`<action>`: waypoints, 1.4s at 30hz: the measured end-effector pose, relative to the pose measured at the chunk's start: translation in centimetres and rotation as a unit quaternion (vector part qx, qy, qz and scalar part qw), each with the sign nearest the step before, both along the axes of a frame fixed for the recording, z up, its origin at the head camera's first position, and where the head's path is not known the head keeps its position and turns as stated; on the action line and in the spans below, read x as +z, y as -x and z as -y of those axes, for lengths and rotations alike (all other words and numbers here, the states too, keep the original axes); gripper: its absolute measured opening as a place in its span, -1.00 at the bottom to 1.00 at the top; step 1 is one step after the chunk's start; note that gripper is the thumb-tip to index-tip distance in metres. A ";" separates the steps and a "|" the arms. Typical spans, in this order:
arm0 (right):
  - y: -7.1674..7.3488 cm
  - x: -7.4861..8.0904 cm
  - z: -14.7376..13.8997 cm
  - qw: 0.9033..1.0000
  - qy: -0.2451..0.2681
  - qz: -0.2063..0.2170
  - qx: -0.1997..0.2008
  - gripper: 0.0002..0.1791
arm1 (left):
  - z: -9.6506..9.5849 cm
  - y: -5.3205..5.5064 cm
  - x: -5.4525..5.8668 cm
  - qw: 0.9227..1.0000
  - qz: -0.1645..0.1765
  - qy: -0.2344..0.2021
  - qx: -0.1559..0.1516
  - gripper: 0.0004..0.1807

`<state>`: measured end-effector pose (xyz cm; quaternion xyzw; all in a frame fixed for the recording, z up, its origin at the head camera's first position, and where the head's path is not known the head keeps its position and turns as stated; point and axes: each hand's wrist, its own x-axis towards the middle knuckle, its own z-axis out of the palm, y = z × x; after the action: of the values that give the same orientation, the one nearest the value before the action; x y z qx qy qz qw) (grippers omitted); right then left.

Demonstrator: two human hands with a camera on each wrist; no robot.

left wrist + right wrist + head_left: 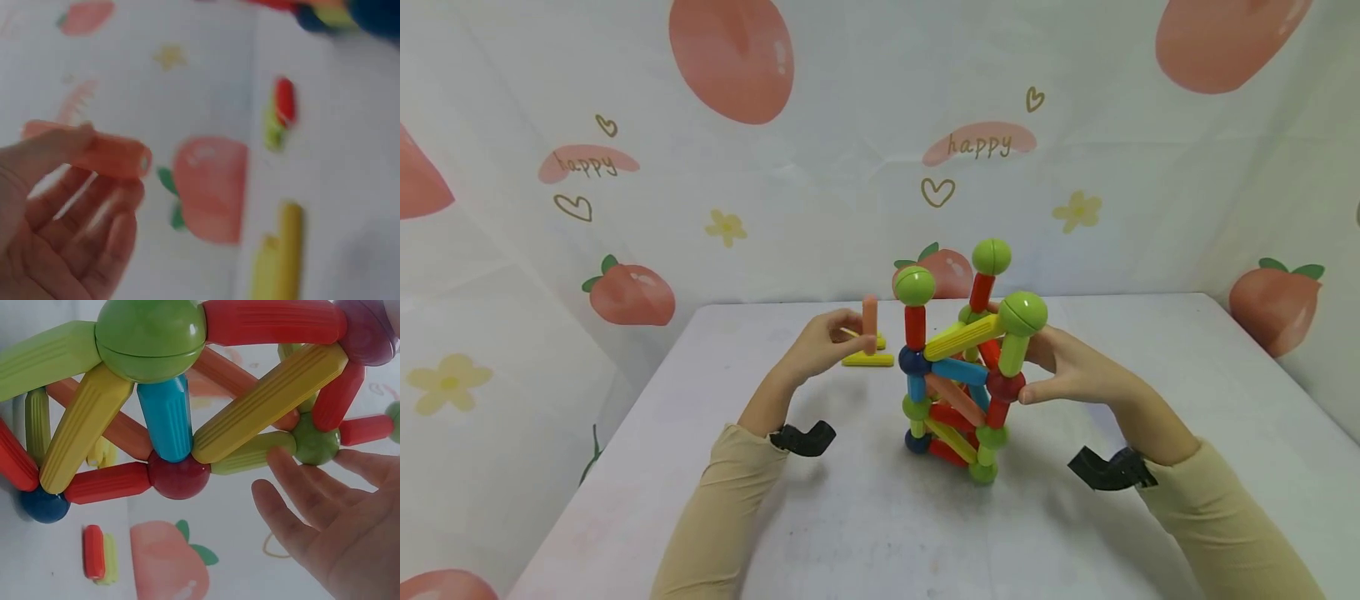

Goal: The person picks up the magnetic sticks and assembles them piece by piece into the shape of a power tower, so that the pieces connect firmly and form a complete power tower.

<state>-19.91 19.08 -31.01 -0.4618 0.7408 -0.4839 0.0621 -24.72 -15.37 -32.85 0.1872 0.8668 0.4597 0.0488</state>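
My left hand [816, 346] pinches a short orange magnetic rod [869, 323] between thumb and fingertips, upright in the head view and left of the tower. In the left wrist view the thumb lies along the rod [115, 155], with one rod end showing. A tower of coloured magnetic rods and balls [958, 372] stands on the table. My right hand [1078, 371] holds its right side, thumb at the dark red ball [1006, 385] and fingers reaching behind. In the right wrist view, fingertips meet a light green rod [253, 453] beside a green ball [317, 440].
Yellow rods [868, 360] lie on the white table [865, 517] behind my left hand. A red rod [94, 552] and a light green rod [110, 557] lie behind the tower. A printed cloth [842, 183] hangs along the table's back edge.
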 end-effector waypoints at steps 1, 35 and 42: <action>0.1 0.0 0.0 1.000 0.000 0.002 0.002 -0.01 | -0.5 -0.2 0.8 0.999 -0.008 -0.029 -0.012 -0.65; 0.7 -0.5 0.3 0.999 0.011 0.040 0.028 -0.01 | -5.8 -2.3 5.5 0.963 -0.065 -0.235 -0.113 -0.61; 0.7 -0.6 0.3 0.998 0.023 0.042 0.040 0.00 | -5.5 -4.7 7.2 0.945 -0.134 -0.284 -0.086 -0.44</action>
<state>-20.66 18.78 -31.59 -0.4718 0.7074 -0.5164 0.1017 -19.99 -9.87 -25.64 0.3271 0.6795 0.6513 -0.0840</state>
